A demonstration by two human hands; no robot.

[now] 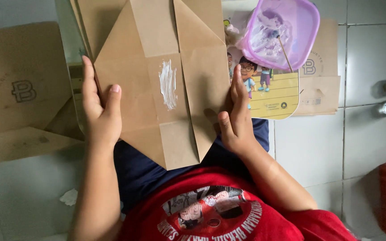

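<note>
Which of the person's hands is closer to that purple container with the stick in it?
The right hand. It rests on the right edge of the folded brown paper bag, just below-left of the purple container. The left hand holds the bag's far left edge.

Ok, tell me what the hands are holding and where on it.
Both hands hold the folded brown paper bag: the left hand on its left edge, the right hand pressed flat along its right folded flap.
</note>
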